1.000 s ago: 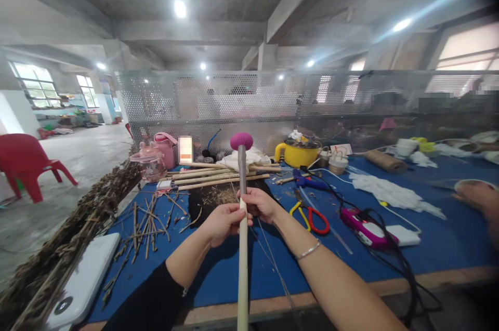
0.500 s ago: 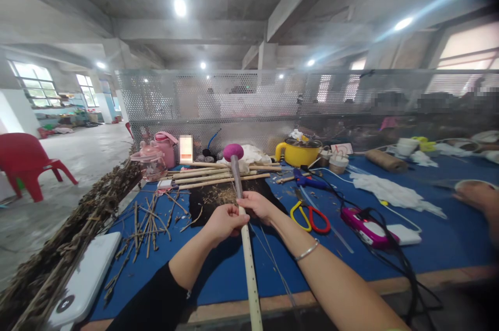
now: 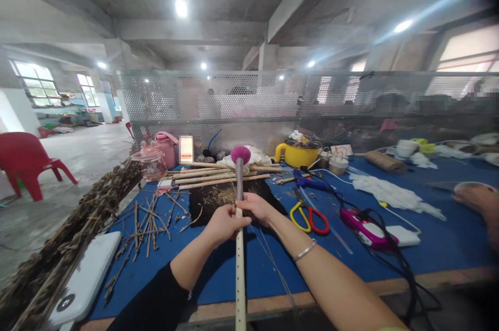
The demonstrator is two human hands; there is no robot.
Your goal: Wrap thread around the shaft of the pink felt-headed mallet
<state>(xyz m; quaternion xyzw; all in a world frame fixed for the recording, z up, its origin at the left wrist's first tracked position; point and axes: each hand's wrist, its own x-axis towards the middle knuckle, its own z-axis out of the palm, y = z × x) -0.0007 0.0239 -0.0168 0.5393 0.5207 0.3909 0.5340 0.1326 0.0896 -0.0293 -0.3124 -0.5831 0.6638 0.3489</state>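
Note:
A long pale stick (image 3: 240, 279) with a row of small dark holes runs from the bottom edge up between my hands. Its upper part is grey-brown (image 3: 239, 180) and is topped by a round purple ball (image 3: 240, 155). My left hand (image 3: 224, 224) is closed on the stick from the left, thumb across it. Just above, my right hand (image 3: 255, 208) pinches it where the pale and grey parts meet. Thin wires (image 3: 273, 258) trail below my right hand. Beneath lies a dark cloth (image 3: 198, 206) strewn with plant scraps.
Pale sticks (image 3: 210, 177) and thin twigs (image 3: 148, 227) lie behind and left. Scissors (image 3: 310, 216), a blue glue gun (image 3: 310, 180), a magenta device (image 3: 366, 229) with cables and a yellow pot (image 3: 302, 154) stand right. A white phone-like object (image 3: 88, 279) lies left. Another person's hand (image 3: 473, 198) is far right.
The stick has swung more upright: its purple ball moved right and its lower end left. Both hands keep their hold, nearly in place.

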